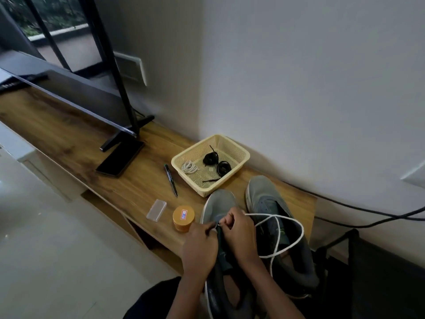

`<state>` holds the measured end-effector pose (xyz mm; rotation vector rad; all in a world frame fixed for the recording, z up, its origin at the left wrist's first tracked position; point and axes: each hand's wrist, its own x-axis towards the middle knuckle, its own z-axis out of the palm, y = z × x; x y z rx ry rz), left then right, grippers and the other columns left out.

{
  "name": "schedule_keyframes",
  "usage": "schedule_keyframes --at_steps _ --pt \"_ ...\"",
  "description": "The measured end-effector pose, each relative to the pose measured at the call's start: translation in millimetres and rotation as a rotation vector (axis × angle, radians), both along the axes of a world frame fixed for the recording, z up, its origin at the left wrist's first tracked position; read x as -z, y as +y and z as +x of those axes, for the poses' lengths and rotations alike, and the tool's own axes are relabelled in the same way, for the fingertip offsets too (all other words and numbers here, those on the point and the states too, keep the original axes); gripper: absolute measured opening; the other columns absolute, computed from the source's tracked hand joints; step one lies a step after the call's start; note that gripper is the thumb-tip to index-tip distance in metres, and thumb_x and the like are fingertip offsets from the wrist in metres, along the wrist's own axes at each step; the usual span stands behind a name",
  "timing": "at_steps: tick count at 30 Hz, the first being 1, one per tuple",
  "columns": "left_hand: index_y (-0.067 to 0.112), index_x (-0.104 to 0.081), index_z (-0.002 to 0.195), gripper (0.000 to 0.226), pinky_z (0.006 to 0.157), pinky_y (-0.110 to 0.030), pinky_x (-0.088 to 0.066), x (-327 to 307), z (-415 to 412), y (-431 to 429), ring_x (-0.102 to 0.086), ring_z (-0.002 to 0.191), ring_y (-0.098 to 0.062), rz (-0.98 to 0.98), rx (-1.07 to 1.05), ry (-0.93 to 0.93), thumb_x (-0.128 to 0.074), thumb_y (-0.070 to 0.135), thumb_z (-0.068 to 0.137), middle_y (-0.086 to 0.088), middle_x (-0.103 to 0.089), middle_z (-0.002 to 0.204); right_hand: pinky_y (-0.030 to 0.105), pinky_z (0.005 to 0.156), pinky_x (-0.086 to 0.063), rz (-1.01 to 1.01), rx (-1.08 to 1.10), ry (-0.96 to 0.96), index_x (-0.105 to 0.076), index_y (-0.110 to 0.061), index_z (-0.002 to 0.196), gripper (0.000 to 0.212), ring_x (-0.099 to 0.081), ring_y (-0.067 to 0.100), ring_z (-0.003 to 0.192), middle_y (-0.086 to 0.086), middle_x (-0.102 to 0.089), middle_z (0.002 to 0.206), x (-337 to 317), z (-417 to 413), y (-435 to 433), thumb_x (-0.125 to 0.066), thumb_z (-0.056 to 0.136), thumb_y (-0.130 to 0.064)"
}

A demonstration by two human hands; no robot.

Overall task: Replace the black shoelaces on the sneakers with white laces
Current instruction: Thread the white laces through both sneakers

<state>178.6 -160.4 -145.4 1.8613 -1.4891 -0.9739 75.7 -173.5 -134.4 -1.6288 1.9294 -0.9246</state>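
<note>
Two grey sneakers stand side by side on the wooden shelf, the left sneaker and the right sneaker. My left hand grips the left sneaker's eyelet edge near the tongue. My right hand pinches a white lace at the same spot. The rest of that lace loops loosely over the right sneaker. A cream plastic basket behind the shoes holds two coiled black laces and a second coiled white lace.
On the wooden shelf lie a black pen, a clear plastic case, a small orange-lidded jar and a dark phone. A TV on its black stand fills the left. Black cables run along the wall.
</note>
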Motion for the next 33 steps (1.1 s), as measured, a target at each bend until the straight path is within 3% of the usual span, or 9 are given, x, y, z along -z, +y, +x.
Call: schedule_keyframes --at_steps 5,9,12,17,21,23,26,29,33 --pt "0.019 -0.064 0.113 0.028 0.059 -0.016 -0.043 -2 4 -7 -0.059 0.073 -0.005 0.017 0.12 -0.09 -0.044 0.018 0.094 0.002 -0.065 0.093 0.033 0.059 -0.033 0.06 -0.106 0.222 -0.036 -0.021 0.073 0.025 -0.046 0.02 0.07 -0.001 -0.046 0.071 -10 -1 0 -0.054 0.08 -0.005" --pt "0.02 -0.065 0.118 0.033 0.064 -0.011 -0.041 -12 8 -10 -0.058 0.085 -0.007 0.029 0.19 -0.083 -0.042 0.011 0.095 -0.002 -0.063 0.111 0.031 0.056 -0.036 -0.031 -0.114 0.397 -0.043 -0.021 0.063 0.036 -0.051 0.022 0.057 -0.003 -0.047 0.062 -19 4 0 -0.074 0.062 -0.003" --pt "0.021 -0.063 0.121 0.035 0.058 -0.001 -0.038 -20 10 -11 -0.048 0.078 0.002 0.036 0.204 -0.062 -0.042 0.009 0.096 0.003 -0.064 0.115 0.033 0.064 -0.042 0.003 -0.148 0.525 -0.067 -0.015 0.067 0.008 -0.054 0.023 0.068 0.001 -0.055 0.075 -12 6 -1 -0.072 0.071 -0.011" --pt "0.018 -0.064 0.119 0.034 0.06 -0.005 -0.035 -22 8 -9 -0.053 0.086 -0.003 0.061 0.21 -0.035 -0.04 0.009 0.096 -0.003 -0.061 0.119 0.025 0.051 -0.025 0.041 -0.126 0.481 -0.06 -0.008 0.055 0.019 -0.053 0.029 0.06 0.006 -0.049 0.069 2 3 -6 -0.07 0.071 -0.004" --pt "0.017 -0.065 0.117 0.033 0.063 -0.007 -0.038 -22 9 -9 -0.057 0.089 -0.007 0.09 0.218 0.02 -0.039 0.009 0.097 -0.003 -0.061 0.116 0.031 0.057 -0.033 -0.082 -0.155 0.372 -0.055 -0.011 0.056 0.026 -0.051 0.026 0.059 0.005 -0.05 0.067 4 0 -5 -0.041 0.075 -0.023" --pt "0.016 -0.065 0.117 0.032 0.065 -0.006 -0.037 -24 11 -10 -0.056 0.089 -0.005 0.102 0.23 0.055 -0.04 0.009 0.097 -0.001 -0.061 0.114 0.033 0.061 -0.037 -0.129 -0.161 0.389 -0.055 -0.014 0.059 0.026 -0.052 0.024 0.061 0.002 -0.051 0.069 5 0 -3 -0.037 0.074 -0.025" --pt "0.016 -0.066 0.112 0.03 0.062 -0.004 -0.038 -28 14 -11 -0.051 0.075 0.005 0.128 0.23 0.15 -0.043 0.007 0.095 0.008 -0.06 0.095 0.036 0.071 -0.034 -0.122 -0.153 0.338 -0.056 -0.016 0.064 0.024 -0.052 0.022 0.068 0.0 -0.051 0.074 10 -1 -4 -0.037 0.076 -0.025" --pt "0.022 -0.063 0.113 0.028 0.062 -0.003 -0.036 -32 13 -10 -0.047 0.073 0.01 0.159 0.19 0.203 -0.048 0.009 0.093 0.017 -0.054 0.09 0.033 0.077 -0.02 -0.009 -0.172 0.285 -0.058 -0.015 0.072 0.022 -0.049 0.021 0.082 -0.005 -0.046 0.082 14 -2 -6 -0.04 0.079 -0.025" --pt "0.033 -0.059 0.088 0.022 0.056 0.002 -0.037 -34 11 -9 -0.05 0.059 0.007 0.169 0.153 0.236 -0.055 0.011 0.088 0.019 -0.051 0.071 0.031 0.074 -0.014 -0.015 -0.195 0.291 -0.057 -0.019 0.074 0.039 -0.047 0.019 0.086 -0.005 -0.049 0.084 14 -2 -5 -0.024 0.078 -0.037"
